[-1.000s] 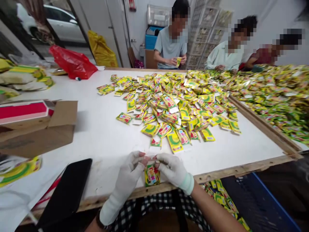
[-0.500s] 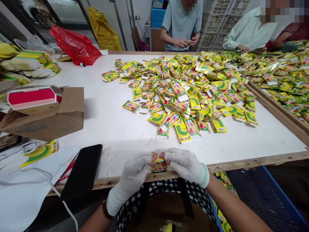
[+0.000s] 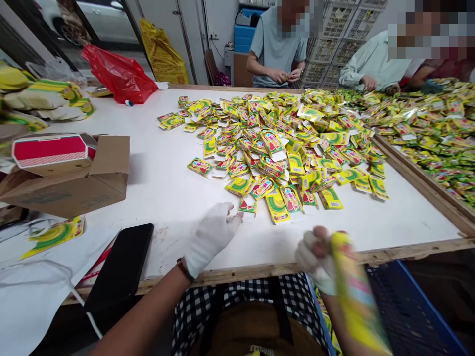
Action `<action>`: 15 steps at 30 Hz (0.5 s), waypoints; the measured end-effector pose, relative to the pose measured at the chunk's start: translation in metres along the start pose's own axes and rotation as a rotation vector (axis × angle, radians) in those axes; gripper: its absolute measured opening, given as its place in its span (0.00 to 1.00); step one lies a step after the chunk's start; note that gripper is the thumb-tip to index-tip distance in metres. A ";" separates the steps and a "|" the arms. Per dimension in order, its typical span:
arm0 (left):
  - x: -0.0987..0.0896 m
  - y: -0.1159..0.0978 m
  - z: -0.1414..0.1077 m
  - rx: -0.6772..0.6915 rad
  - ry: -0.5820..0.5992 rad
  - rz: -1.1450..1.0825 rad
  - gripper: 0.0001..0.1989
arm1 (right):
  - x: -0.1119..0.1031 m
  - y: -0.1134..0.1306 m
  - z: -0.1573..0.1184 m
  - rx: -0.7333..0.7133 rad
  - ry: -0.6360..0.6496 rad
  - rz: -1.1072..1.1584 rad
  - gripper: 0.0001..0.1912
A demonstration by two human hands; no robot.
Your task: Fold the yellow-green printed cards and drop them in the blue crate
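White left glove, head view: your left hand (image 3: 213,235) had its thumb and fingertips apart, closed on nothing, right by the near box (image 3: 248,205); whether they touched, you could not tell.
Right glove: your right hand (image 3: 317,252) was blurred beside a yellow box (image 3: 354,291); whether it gripped or only neighboured it, you could not tell.
Near box: it lay on the table (image 3: 163,193) at the front of the heap (image 3: 274,143), white flap towards you.
Handling: these boxes looked light, thin-walled and slightly slick, likely to crease if squeezed; the side edges seemed your best hold, clear of the flap.
Heap boxes: too many overlapped for you to count.
Single things: you had one phone (image 3: 120,262), one carton (image 3: 74,190), one red bag (image 3: 118,74), one yellow bag (image 3: 163,54) and one blue crate (image 3: 423,299).
Others: three people (image 3: 278,49) were across from you.
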State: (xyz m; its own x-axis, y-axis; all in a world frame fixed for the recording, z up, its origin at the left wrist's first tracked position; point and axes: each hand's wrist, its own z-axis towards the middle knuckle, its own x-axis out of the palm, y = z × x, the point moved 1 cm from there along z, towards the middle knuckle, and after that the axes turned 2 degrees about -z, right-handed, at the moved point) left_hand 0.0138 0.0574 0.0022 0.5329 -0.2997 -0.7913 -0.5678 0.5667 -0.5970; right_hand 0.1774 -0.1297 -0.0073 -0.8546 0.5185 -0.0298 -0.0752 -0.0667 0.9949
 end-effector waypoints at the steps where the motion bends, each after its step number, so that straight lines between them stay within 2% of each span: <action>1: 0.006 0.001 0.007 0.010 0.016 0.099 0.15 | -0.008 0.002 -0.003 0.034 0.000 0.092 0.40; 4: 0.019 0.004 0.019 0.037 0.056 0.268 0.06 | -0.014 0.006 -0.006 0.106 0.054 0.227 0.35; 7: 0.009 0.005 0.017 0.053 0.012 0.293 0.07 | 0.005 0.008 0.002 0.090 0.175 0.090 0.26; 9: -0.012 0.002 0.011 0.070 -0.044 0.337 0.08 | 0.023 0.011 0.013 -0.015 0.220 -0.120 0.17; 11: -0.037 -0.005 0.004 0.136 -0.031 0.399 0.08 | 0.039 0.017 0.025 -0.218 0.223 -0.344 0.12; 13: -0.059 -0.015 -0.002 0.275 0.054 0.422 0.08 | 0.054 0.022 0.036 -0.418 0.222 -0.485 0.18; 15: -0.070 -0.025 -0.007 0.419 0.144 0.389 0.10 | 0.067 0.023 0.045 -0.500 0.251 -0.530 0.26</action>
State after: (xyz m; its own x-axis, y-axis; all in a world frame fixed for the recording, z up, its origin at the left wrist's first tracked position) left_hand -0.0136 0.0586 0.0717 0.2275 -0.0934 -0.9693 -0.3923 0.9022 -0.1791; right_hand 0.1420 -0.0583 0.0177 -0.7263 0.3834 -0.5706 -0.6792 -0.2719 0.6818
